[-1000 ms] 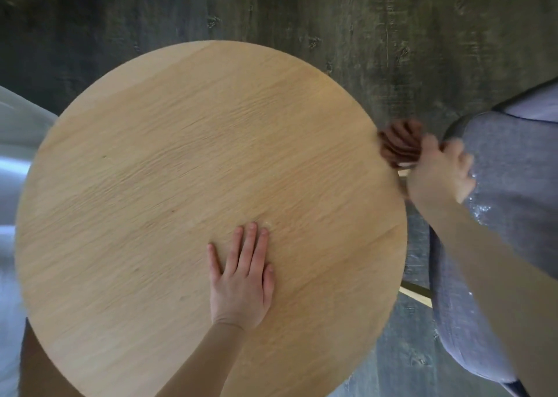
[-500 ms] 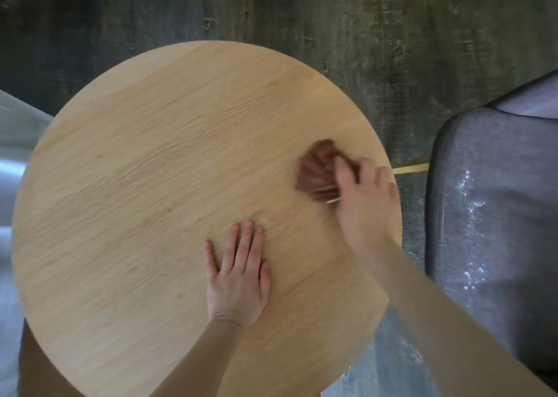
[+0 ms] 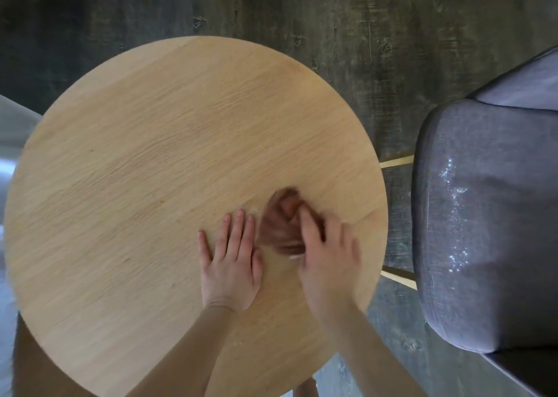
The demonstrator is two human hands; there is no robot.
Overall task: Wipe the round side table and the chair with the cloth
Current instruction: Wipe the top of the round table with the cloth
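The round side table [image 3: 145,167] has a light wooden top and fills the middle of the view. My left hand [image 3: 231,259] lies flat on it, palm down, fingers spread a little. Just to its right, my right hand [image 3: 327,259] presses a crumpled brown cloth [image 3: 279,223] onto the tabletop; the hand is blurred by motion and covers the cloth's near part. The grey upholstered chair [image 3: 483,221] stands to the right of the table, with pale specks on its fabric.
The floor [image 3: 347,40] is dark grey wood-look planks. Thin brass-coloured table legs [image 3: 398,277] show in the gap between table and chair. A pale fabric surface [image 3: 12,143] lies at the left edge.
My right hand has carried the cloth from the table's right edge inward and toward me, ending beside my left hand. The left hand has stayed flat in place.
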